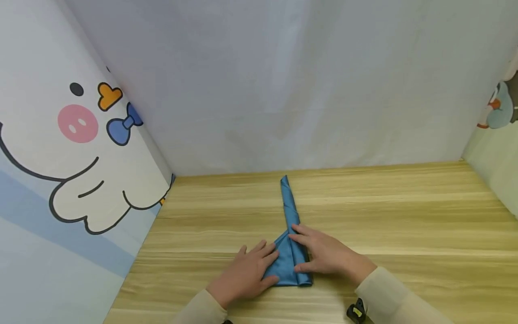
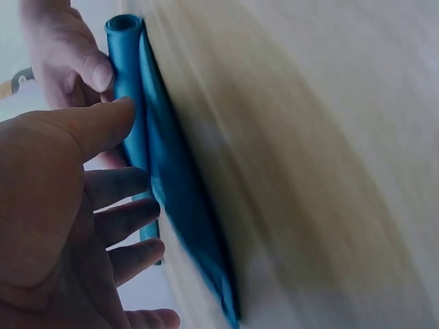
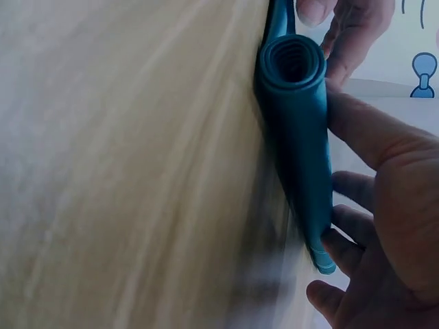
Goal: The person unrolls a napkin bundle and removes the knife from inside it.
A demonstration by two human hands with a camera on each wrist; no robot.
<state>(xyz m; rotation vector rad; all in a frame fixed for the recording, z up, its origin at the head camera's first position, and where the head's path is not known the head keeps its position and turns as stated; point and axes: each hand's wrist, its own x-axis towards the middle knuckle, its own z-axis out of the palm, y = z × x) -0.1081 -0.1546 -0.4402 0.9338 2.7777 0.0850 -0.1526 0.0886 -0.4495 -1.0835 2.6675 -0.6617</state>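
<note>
A shiny blue cloth lies on the wooden table, its right side wound into a long roll that tapers toward the back wall. Its unrolled left part is a flat triangle. My left hand lies on the left slanted edge of that flat part, fingers extended. On the roll's near half rests my right hand, with its fingers and thumb fairly straight along the top. In the right wrist view the roll's near end shows a hollow spiral of several layers. The left wrist view shows the flat part beside the roll.
The wood-grain table extends to both sides of the cloth. A pale curtain-like wall stands at its back edge. On the left is a panel with a cartoon bird, and a printed penguin is at the right.
</note>
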